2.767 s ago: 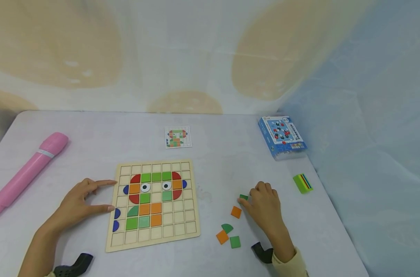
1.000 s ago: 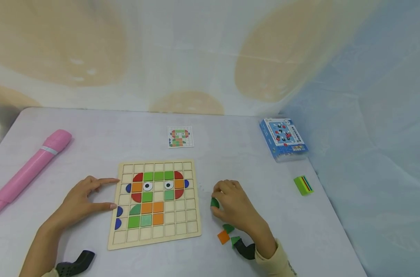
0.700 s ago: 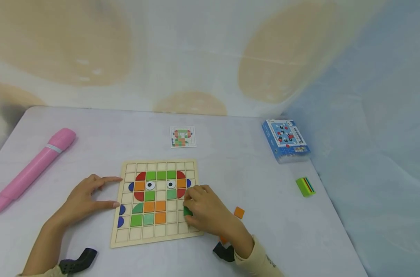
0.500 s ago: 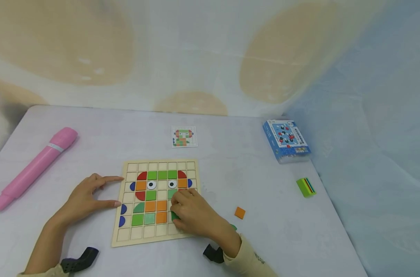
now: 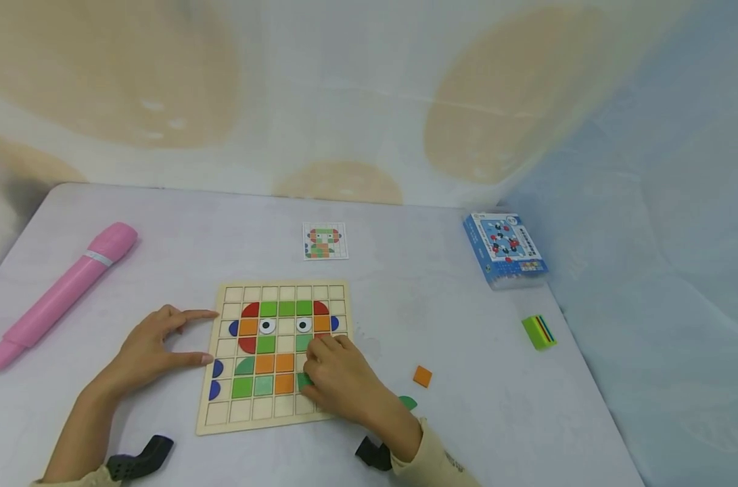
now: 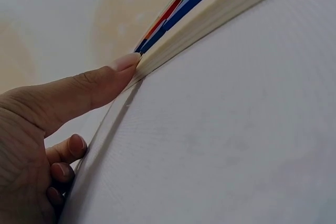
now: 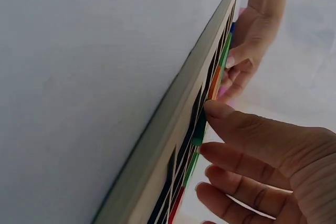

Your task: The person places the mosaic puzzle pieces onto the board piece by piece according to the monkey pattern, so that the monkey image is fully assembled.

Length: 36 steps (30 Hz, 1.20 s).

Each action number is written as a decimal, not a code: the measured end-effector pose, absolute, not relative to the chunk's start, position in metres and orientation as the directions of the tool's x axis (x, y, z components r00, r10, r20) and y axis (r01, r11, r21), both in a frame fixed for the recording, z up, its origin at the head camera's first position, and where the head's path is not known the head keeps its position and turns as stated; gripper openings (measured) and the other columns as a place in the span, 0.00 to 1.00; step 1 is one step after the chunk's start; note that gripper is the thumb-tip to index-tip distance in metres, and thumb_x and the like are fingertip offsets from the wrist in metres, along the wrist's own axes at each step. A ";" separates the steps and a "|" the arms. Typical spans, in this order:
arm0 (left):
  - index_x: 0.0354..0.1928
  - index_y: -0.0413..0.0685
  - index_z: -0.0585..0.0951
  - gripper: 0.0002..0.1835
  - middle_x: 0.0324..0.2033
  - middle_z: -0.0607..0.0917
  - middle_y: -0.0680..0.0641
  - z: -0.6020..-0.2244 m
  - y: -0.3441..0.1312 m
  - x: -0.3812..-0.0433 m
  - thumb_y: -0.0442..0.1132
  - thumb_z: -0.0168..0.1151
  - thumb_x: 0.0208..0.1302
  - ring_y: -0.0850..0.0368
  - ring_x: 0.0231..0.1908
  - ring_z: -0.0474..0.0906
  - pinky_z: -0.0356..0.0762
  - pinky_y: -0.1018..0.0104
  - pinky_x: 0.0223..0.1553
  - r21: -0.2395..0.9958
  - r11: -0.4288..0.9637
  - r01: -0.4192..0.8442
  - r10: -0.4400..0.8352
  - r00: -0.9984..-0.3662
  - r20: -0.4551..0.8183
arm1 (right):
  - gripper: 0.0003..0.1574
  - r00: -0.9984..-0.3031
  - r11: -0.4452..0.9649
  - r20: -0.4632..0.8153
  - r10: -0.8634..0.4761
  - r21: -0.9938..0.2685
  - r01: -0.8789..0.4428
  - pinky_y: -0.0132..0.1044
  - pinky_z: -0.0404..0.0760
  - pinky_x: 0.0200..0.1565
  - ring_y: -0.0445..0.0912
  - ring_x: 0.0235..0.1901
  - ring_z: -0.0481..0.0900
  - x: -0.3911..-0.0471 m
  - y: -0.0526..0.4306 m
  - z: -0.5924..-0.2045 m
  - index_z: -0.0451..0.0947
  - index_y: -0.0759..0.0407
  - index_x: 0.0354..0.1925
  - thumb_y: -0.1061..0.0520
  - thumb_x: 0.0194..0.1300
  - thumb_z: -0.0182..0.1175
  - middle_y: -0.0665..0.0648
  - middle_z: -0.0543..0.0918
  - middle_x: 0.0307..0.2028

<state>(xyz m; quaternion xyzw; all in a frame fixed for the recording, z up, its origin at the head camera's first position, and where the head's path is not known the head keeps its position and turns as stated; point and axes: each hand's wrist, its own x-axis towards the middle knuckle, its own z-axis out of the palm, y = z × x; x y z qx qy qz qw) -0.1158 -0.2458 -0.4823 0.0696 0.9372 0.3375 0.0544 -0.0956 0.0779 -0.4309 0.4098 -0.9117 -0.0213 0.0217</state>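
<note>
In the head view, a wooden grid board [image 5: 239, 409] lies on the table with colored tiles set in its cells. My right hand [image 5: 344, 379] is over its lower right part, pinching a dark green tile [image 7: 199, 129] between thumb and fingers. That tile sits at the cell right of the orange squares [image 5: 283, 383]. The hand partly covers it, so its full shape is hidden. My left hand [image 5: 152, 348] stays at the board's left edge; thumb and index finger, stretched out, touch the rim. In the left wrist view the thumb [image 6: 113, 80] presses the board's side near the blue half-circles.
A printed pattern card [image 5: 325, 241] lies beyond the board. An orange square [image 5: 423, 376] and a green quarter-circle [image 5: 408, 402] lie to its right. Farther out are a green stack of tiles [image 5: 538, 332] and a blue box [image 5: 505, 249]. A pink tube [image 5: 64, 294] lies left.
From the loose tiles at the right, my right hand has picked up the green tile and carried it left onto the board. My left hand has kept its place at the rim.
</note>
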 end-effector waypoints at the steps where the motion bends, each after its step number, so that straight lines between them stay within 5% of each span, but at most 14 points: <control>1: 0.62 0.54 0.79 0.40 0.34 0.69 0.46 -0.482 -0.246 -0.116 0.55 0.80 0.43 0.51 0.39 0.62 0.59 0.57 0.37 0.640 0.763 0.091 0.167 -0.984 -0.060 | 0.14 -0.668 0.668 0.021 -0.744 0.065 -0.742 0.37 0.73 0.51 0.42 0.44 0.74 -0.095 0.079 -0.431 0.87 0.49 0.34 0.42 0.62 0.68 0.46 0.78 0.40; 14: 0.62 0.54 0.79 0.40 0.34 0.68 0.46 -0.481 -0.245 -0.114 0.55 0.79 0.44 0.51 0.38 0.61 0.58 0.56 0.36 0.634 0.769 0.088 0.166 -0.984 -0.066 | 0.18 -0.658 0.657 0.048 -0.752 0.143 -0.740 0.36 0.74 0.47 0.42 0.39 0.72 -0.091 0.073 -0.436 0.86 0.51 0.32 0.39 0.60 0.68 0.47 0.76 0.36; 25: 0.63 0.56 0.78 0.40 0.35 0.68 0.46 -0.483 -0.245 -0.116 0.55 0.79 0.45 0.51 0.40 0.61 0.58 0.56 0.37 0.635 0.768 0.077 0.169 -0.982 -0.086 | 0.23 -0.794 0.796 -0.052 -0.606 -0.024 -0.605 0.43 0.72 0.58 0.45 0.47 0.71 -0.086 0.106 -0.419 0.84 0.51 0.40 0.36 0.61 0.67 0.49 0.76 0.43; 36: 0.64 0.56 0.77 0.41 0.36 0.67 0.46 -0.484 -0.245 -0.117 0.56 0.78 0.45 0.51 0.40 0.60 0.58 0.56 0.36 0.627 0.777 0.065 0.169 -0.980 -0.107 | 0.19 -0.914 0.903 0.100 -0.394 -0.142 -0.405 0.52 0.71 0.56 0.51 0.48 0.75 -0.081 0.195 -0.419 0.86 0.58 0.36 0.48 0.50 0.78 0.54 0.79 0.41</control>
